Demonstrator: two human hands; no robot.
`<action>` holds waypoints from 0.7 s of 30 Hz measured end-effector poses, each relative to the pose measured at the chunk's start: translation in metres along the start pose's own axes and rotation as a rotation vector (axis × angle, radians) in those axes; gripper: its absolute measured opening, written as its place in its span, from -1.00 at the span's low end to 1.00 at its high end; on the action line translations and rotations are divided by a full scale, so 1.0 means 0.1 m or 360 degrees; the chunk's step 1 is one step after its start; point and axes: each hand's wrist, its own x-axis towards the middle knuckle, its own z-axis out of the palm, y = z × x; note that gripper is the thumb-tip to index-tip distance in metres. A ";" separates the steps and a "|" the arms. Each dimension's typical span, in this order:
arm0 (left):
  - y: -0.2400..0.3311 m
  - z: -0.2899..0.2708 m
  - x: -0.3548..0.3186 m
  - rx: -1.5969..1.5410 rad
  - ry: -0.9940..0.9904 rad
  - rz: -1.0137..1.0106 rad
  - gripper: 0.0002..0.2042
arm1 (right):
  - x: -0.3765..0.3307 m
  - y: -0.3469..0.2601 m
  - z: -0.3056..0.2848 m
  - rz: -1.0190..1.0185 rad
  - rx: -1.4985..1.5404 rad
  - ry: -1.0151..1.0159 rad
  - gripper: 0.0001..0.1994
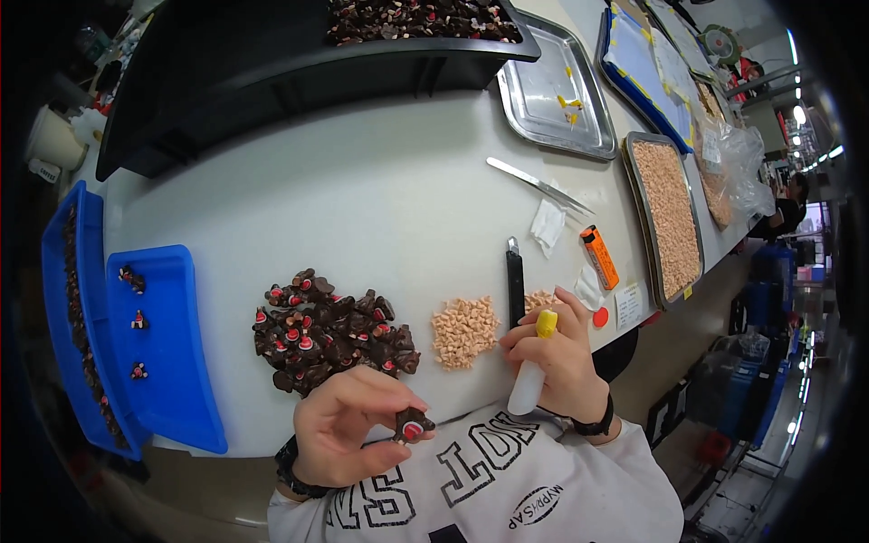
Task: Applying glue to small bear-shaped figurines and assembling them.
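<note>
My left hand (348, 418) pinches a small dark brown figure (413, 425) with a red and white round part, between thumb and fingertips, in front of my sweatshirt. In my right hand (570, 366) is a white squeeze bottle (525, 389) with a yellow tip (546, 323), tilted with the tip pointing up and away from me. Just beyond my left hand lies a pile of similar dark figures (312, 339). Between that pile and my right hand is a heap of small peach-coloured pieces (464, 332), with more of them partly hidden behind my right fingers.
A black cutter knife (515, 285), tweezers (543, 187), crumpled tissue (548, 226) and an orange box (599, 257) lie right. Beyond stand a metal tray (534, 86) and a tray of peach pieces (644, 222). Blue trays (176, 317) are left; a large black bin (226, 68) is far.
</note>
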 end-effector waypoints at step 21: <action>0.00 0.03 0.00 0.0004 -0.0030 -0.0100 -0.65 | 0.06 -0.04 0.04 -0.0168 -0.0234 -0.0111 -0.71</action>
